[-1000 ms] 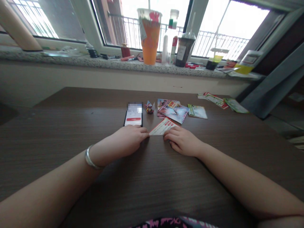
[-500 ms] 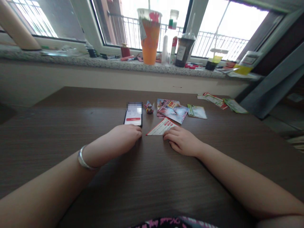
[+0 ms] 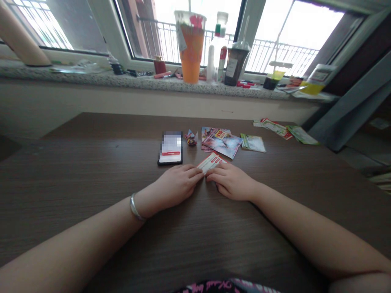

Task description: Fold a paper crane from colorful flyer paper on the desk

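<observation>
A triangular folded paper (image 3: 211,161), white with red print and a red edge, lies on the table in front of me. My left hand (image 3: 180,181) is at its left corner, fingers together and pressed on it. On its right part rests my right hand (image 3: 232,179), fingers curled over the paper and covering that corner. Both thumbs are mostly hidden, and the fingertips of the two hands nearly meet. Beyond my left hand lies a phone (image 3: 170,148) with its screen lit and partly blurred. Beside the phone stands a small folded paper figure (image 3: 191,137).
Colourful printed sheets (image 3: 222,142) lie just past the folded paper, with a green-and-white packet (image 3: 253,143) to their right. More packets (image 3: 276,128) are at the table's far right. Cups, including a large orange drink (image 3: 191,53), and bottles stand on the windowsill (image 3: 128,82).
My left hand has moved right from the phone's lower edge to the folded paper's left corner. The right hand has shifted slightly left on the paper.
</observation>
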The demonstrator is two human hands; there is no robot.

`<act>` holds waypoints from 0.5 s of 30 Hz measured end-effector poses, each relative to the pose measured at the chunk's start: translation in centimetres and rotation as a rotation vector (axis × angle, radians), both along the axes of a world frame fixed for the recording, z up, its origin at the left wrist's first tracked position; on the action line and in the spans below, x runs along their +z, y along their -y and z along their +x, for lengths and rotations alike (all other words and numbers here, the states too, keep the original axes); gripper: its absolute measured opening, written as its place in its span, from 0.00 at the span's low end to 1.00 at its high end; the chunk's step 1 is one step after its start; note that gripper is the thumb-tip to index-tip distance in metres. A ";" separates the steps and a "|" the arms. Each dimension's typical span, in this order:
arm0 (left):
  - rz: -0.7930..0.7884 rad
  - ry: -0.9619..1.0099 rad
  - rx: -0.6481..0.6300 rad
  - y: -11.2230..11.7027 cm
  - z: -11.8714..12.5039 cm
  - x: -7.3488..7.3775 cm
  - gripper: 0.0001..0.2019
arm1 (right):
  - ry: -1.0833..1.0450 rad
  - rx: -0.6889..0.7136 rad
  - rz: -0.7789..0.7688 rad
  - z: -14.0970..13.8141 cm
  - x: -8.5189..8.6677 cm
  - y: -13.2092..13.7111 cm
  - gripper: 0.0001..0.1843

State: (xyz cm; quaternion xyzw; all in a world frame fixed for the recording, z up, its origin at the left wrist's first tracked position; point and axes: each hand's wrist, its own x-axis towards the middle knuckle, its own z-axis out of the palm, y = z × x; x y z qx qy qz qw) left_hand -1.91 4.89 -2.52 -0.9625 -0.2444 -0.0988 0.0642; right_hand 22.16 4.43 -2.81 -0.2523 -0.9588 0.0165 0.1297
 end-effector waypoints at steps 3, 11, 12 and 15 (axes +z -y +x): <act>-0.015 0.007 0.022 0.2 0.0 0.1 0.17 | 0.032 -0.007 0.013 -0.3 0.2 0.0 0.19; -0.001 0.021 0.052 0.7 -0.2 0.2 0.16 | 0.037 -0.001 0.019 -0.4 0.6 0.3 0.18; -0.002 0.021 0.053 0.7 -0.2 0.1 0.16 | 0.034 -0.002 0.019 -0.3 0.6 0.2 0.18; 0.006 0.031 0.053 0.7 -0.1 0.0 0.17 | 0.020 -0.007 0.017 0.1 0.4 0.0 0.17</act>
